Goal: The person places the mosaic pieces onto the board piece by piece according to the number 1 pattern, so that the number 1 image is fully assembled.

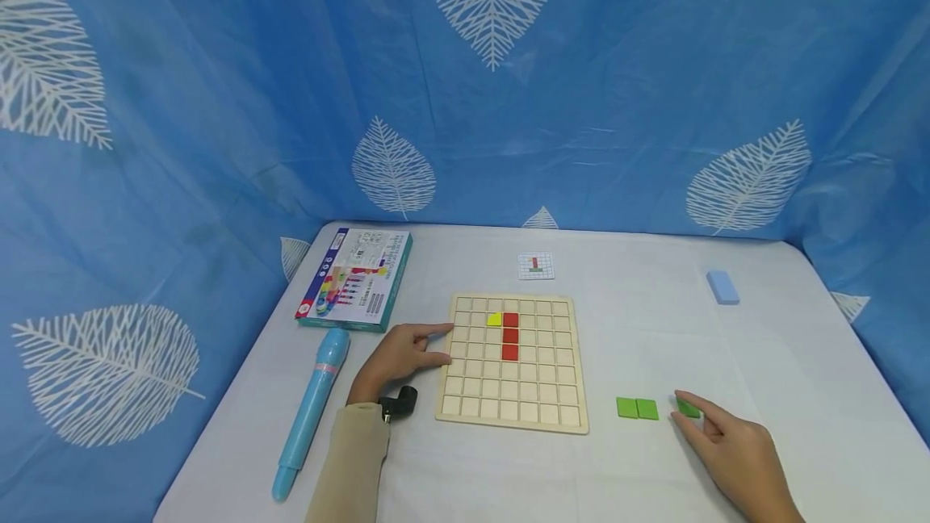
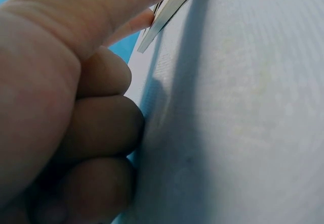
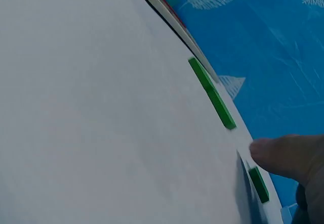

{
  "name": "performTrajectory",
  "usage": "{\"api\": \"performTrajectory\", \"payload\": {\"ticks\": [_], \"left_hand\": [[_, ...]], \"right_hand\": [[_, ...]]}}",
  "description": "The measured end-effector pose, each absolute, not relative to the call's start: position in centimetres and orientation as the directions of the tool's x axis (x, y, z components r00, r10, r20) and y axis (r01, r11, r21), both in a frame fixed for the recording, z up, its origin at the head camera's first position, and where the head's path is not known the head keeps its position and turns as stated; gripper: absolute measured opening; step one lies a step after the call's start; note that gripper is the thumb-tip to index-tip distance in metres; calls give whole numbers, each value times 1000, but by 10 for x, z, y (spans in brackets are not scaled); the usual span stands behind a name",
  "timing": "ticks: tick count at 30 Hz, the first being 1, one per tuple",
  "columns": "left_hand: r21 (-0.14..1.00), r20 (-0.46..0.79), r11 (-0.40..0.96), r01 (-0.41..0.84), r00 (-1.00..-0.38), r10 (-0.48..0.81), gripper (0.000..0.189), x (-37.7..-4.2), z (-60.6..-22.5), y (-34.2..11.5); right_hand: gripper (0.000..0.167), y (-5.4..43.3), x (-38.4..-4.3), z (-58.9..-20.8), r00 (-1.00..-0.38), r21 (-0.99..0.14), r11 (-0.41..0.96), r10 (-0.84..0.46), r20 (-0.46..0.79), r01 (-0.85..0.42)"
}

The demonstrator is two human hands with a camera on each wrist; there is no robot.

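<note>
A wooden grid board (image 1: 512, 423) lies mid-table, with three red square tiles (image 1: 511, 336) in one column and a yellow piece (image 1: 495, 320) left of the top one. My left hand (image 1: 400, 353) has its index finger and thumb spread apart, their tips at the board's left edge. In the left wrist view the other fingers (image 2: 101, 128) are bent. On the right, my right hand (image 1: 741, 450) is low over the table, thumb and index finger apart around a green tile (image 1: 687, 407). This tile (image 3: 259, 184) lies on the cloth below a fingertip. Two more green tiles (image 1: 637, 408) lie side by side leftward.
Behind the board lies a small card (image 1: 536, 266) printed with a grid and coloured squares. A printed box (image 1: 356, 277) and a long light-blue tube (image 1: 312, 414) are at the left. At the back right sits a pale blue block (image 1: 722, 287). Blue curtains (image 1: 581, 103) border the table.
</note>
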State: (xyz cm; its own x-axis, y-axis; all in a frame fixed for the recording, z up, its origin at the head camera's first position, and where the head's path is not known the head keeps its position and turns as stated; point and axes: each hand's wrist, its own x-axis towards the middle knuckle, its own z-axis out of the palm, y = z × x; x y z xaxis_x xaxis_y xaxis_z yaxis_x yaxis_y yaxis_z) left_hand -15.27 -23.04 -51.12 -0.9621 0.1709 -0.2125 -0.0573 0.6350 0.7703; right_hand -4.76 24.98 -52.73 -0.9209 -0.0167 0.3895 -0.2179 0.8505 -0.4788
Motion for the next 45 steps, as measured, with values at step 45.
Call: {"api": "performTrajectory", "payload": {"ticks": [45], "left_hand": [[774,-210,631,-59,-963,168,59,-151,-508,-230]], "right_hand": [[35,285,-63,-524,-996,-488,872,-12,84,-51]]}}
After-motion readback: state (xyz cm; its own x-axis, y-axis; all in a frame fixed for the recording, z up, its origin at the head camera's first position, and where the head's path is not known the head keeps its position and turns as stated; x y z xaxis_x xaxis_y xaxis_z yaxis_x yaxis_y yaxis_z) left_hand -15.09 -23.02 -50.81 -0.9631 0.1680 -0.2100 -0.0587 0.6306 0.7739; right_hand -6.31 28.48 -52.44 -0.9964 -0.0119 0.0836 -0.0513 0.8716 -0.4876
